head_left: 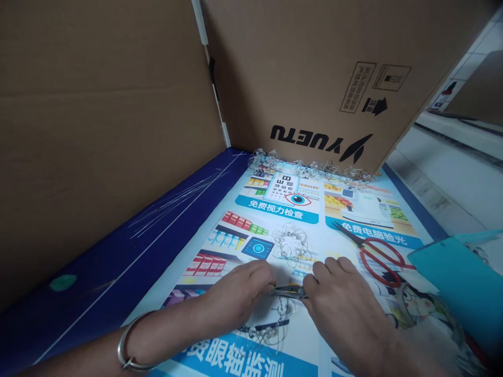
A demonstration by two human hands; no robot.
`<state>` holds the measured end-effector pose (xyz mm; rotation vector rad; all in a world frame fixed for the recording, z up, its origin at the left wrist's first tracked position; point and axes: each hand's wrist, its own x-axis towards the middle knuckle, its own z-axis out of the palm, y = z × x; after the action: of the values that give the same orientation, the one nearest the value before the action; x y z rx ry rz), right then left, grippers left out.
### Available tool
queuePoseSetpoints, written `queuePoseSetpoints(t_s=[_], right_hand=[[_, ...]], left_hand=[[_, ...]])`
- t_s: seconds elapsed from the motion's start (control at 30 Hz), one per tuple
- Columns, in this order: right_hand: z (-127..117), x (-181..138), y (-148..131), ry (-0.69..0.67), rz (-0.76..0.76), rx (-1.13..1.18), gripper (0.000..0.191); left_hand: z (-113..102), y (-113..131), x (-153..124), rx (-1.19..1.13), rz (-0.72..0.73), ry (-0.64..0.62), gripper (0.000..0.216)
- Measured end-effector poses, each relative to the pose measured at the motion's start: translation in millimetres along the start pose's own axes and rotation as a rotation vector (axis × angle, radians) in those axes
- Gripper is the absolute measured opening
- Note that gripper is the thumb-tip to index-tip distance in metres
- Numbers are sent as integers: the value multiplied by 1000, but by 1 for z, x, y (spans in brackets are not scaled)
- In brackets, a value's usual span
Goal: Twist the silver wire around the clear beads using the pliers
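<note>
My right hand (341, 298) is closed around a pair of pliers (288, 291), whose jaws point left. At the tip of those jaws, my left hand (247, 288) is closed in a pinch on a beaded wire piece (271, 332). This piece has thin looped wire and clear round beads, and it shows just below my hands; the exact spot gripped is hidden by my fingers. A finished-looking ring of looped wire and clear beads (291, 243) lies on the printed sheet beyond my hands. Scissors with red handles (379, 256) rest beyond my right hand.
Several more beaded wire pieces (314, 170) line the foot of a tall cardboard panel (306, 78). Loose straight wires (176, 196) lie on the dark blue strip at left. A turquoise sheet (459, 288) and a roll of clear tape (406, 303) are at right.
</note>
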<state>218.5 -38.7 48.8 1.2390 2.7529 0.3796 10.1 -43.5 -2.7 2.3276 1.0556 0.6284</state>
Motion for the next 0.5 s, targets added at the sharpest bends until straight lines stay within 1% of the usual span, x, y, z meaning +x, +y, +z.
queuePoseSetpoints(t_s=[0.2,0.3,0.5], right_hand=[[-1,-1,-3,-19,-14,-27,3],[0,-1,-4,-29,-22,-34,6],[5,1,-5,15,14,0,6]], left_hand=[[3,0,-2,104,-55,-21,17],[4,-1,-3,133,-52,-17,18],[3,0,-4,151,-38,-15,21]])
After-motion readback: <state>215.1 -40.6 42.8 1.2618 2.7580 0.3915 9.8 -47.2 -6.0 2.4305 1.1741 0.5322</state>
